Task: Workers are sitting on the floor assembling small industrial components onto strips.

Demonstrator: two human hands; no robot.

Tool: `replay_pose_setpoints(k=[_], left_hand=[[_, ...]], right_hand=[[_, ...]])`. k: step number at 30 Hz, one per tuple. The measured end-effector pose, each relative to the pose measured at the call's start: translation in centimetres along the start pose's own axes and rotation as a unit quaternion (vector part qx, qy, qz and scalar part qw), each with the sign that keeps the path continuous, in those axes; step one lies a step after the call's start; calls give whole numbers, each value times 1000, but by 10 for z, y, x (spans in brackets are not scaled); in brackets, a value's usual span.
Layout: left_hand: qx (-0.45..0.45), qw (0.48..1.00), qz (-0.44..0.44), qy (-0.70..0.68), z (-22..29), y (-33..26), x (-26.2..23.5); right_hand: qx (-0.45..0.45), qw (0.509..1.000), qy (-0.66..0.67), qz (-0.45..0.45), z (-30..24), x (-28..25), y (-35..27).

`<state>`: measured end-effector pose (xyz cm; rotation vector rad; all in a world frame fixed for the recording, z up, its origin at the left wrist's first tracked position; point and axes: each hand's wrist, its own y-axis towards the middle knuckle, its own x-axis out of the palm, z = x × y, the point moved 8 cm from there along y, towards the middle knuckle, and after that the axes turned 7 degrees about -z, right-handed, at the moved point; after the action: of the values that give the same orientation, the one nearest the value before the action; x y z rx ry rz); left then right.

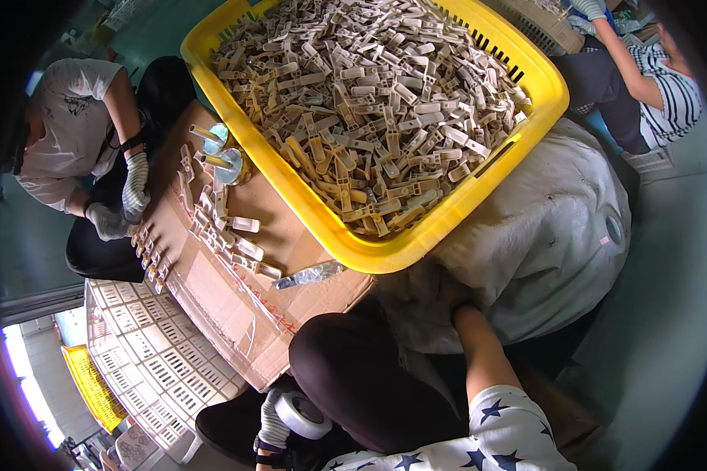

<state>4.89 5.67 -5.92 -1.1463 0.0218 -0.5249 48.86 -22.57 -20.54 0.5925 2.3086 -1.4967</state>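
My left hand (272, 421), in a striped knit glove, is low beside my bent knee, closed on the edge of a white ring that looks like a roll of tape (306, 416). My right forearm reaches up from the starred sleeve to the side of a big whitish sack (542, 235). There my right hand (441, 293) is in deep shadow against the sack, and its fingers cannot be made out. Above it a yellow plastic basket (401, 259) is heaped with small beige plastic parts (393, 118).
A cardboard box (251, 330) bears loose beige parts (216, 216), two round pieces with rods (226, 166) and a shiny, narrow item (310, 275). A co-worker's gloved hands (122, 208) are at its left edge. A white slotted crate (165, 361) stands below; another person (636, 86) sits far right.
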Motion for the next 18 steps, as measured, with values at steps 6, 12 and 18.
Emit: replay_pose_setpoints(k=[6,12,18], left_hand=[[-27,999,18,-11,-1,-8,13],[-12,1000,20,3,3,-3,18],[-25,998,6,-55,-12,8,3]], right_hand=[[38,997,-25,-56,-38,-8,-4],[33,996,-76,-29,-7,24,41],[-45,989,-115,78,16,66,61]])
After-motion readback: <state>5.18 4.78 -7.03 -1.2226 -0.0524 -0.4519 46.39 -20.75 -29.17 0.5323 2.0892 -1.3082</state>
